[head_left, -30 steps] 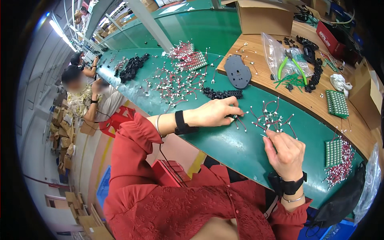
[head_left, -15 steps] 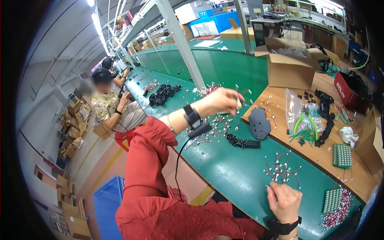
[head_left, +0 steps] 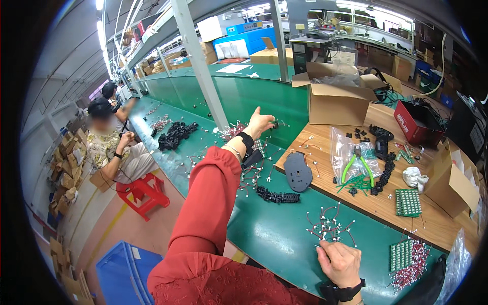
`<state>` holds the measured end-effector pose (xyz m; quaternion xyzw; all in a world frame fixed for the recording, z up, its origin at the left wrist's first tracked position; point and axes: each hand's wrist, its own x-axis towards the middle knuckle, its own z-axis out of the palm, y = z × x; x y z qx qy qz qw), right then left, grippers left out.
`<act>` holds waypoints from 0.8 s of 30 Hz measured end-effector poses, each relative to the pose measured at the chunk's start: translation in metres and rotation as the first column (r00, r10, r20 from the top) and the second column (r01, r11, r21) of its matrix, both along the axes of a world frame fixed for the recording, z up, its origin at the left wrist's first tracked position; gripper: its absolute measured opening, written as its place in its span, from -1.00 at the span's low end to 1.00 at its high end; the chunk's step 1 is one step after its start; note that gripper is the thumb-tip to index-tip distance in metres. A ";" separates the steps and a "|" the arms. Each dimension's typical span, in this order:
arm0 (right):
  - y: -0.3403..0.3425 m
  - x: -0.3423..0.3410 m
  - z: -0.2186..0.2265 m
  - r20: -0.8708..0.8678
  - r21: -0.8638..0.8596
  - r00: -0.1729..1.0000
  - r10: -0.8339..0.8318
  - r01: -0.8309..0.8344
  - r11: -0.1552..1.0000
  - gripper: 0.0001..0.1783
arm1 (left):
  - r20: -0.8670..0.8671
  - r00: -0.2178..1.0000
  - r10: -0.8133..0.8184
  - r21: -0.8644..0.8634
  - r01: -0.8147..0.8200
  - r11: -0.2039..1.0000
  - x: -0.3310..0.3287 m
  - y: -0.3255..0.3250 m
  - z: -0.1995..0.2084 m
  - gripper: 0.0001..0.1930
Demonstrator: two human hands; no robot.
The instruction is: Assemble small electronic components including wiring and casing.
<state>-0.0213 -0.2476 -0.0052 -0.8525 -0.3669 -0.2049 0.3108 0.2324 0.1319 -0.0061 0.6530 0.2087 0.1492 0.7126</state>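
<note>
My left hand (head_left: 262, 123) reaches far out over the back of the green bench, thumb and fingers spread; I see nothing clearly held in it. Below it lie loose red-and-white cables with small white connectors (head_left: 247, 179). My right hand (head_left: 341, 263) is closed in a pinch at the near side, with a tiny pale tip showing at the fingers; what it belongs to is unclear. Just beyond that hand lies a small cluster of red-and-white connector cables (head_left: 330, 226). Between the hands are a row of black plastic parts (head_left: 278, 195) and a dark grey plate (head_left: 298, 172).
Green circuit board panels (head_left: 401, 255) and a red-white cable pile (head_left: 414, 267) lie at right. The wooden board (head_left: 320, 147) holds green-handled pliers (head_left: 358, 165), a cardboard box (head_left: 338, 104) and a red box (head_left: 418, 124). A metal post (head_left: 198, 66) rises beyond my left arm; co-workers sit farther left.
The view has turned right. My left hand has reached farther away and its fingers have spread from a pinch. My right hand stays by the cable cluster, still pinched.
</note>
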 end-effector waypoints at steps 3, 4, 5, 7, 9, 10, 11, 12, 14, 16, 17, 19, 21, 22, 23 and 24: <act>-0.004 0.002 -0.005 -0.015 -0.005 1.000 0.009 -0.009 1.000 -0.87 | 0.006 0.997 -0.078 0.050 0.078 0.996 -0.005 0.008 -0.004 -0.16; -0.005 0.002 -0.006 -0.031 -0.008 1.000 0.007 -0.008 1.000 -0.87 | 0.006 0.998 -0.067 0.143 0.066 0.988 -0.009 0.010 -0.001 -0.24; -0.004 0.004 -0.006 -0.006 -0.007 1.000 0.013 -0.013 1.000 -0.86 | 0.020 0.996 -0.082 0.182 0.077 0.980 -0.012 0.014 0.004 -0.33; -0.004 0.007 -0.004 -0.003 -0.023 1.000 0.016 -0.016 1.000 -0.84 | 0.054 0.991 -0.119 0.237 0.103 0.966 -0.024 0.018 0.019 -0.51; -0.006 0.009 -0.001 -0.001 -0.018 1.000 0.011 -0.011 1.000 -0.84 | 0.099 0.980 -0.174 0.328 0.133 0.935 -0.047 0.009 0.040 -0.63; -0.006 0.007 0.002 -0.003 -0.028 1.000 0.008 -0.009 1.000 -0.84 | 0.116 0.973 -0.201 0.401 0.139 0.906 -0.063 0.004 0.049 -0.67; -0.007 0.006 0.001 -0.033 -0.033 0.999 0.015 -0.016 0.999 -0.84 | 0.061 0.968 -0.242 0.473 0.186 0.861 -0.080 -0.004 0.054 -0.69; -0.005 0.009 0.000 -0.005 0.000 1.000 0.013 -0.013 1.000 -0.85 | 0.046 0.969 -0.244 0.469 0.194 0.862 -0.093 -0.015 0.053 -0.69; -0.002 0.010 -0.004 0.021 0.038 1.000 0.011 -0.012 0.999 -0.85 | -0.138 0.901 -0.411 0.700 0.383 0.603 -0.135 -0.042 0.044 -0.65; 0.000 0.009 -0.006 0.038 0.012 0.999 0.023 -0.023 1.000 -0.85 | -0.216 0.815 -0.538 0.852 0.427 0.304 -0.174 -0.064 0.036 -0.58; 0.000 0.008 -0.006 0.037 0.017 0.999 0.030 -0.030 0.999 -0.85 | -0.229 0.774 -0.590 0.888 0.415 0.200 -0.187 -0.071 0.031 -0.54; -0.002 0.006 -0.006 0.016 0.002 1.000 0.020 -0.020 1.000 -0.85 | -0.319 0.724 -0.611 0.895 0.443 0.057 -0.203 -0.085 0.022 -0.46; -0.004 0.005 -0.005 0.017 0.010 1.000 0.014 -0.014 1.000 -0.86 | -0.394 0.740 -0.545 0.888 0.458 -0.020 -0.212 -0.091 0.010 -0.41; -0.002 0.004 -0.005 0.018 0.020 1.000 0.012 -0.013 1.000 -0.86 | -0.392 0.745 -0.540 0.890 0.455 -0.019 -0.214 -0.088 0.003 -0.41; -0.001 0.004 -0.004 0.011 0.019 1.000 0.024 -0.024 1.000 -0.86 | -0.380 0.770 -0.513 0.908 0.415 -0.050 -0.216 -0.086 -0.003 -0.43; -0.001 0.004 -0.004 0.015 0.018 1.000 0.018 -0.019 1.000 -0.86 | -0.365 0.789 -0.494 0.923 0.375 -0.083 -0.215 -0.085 -0.009 -0.45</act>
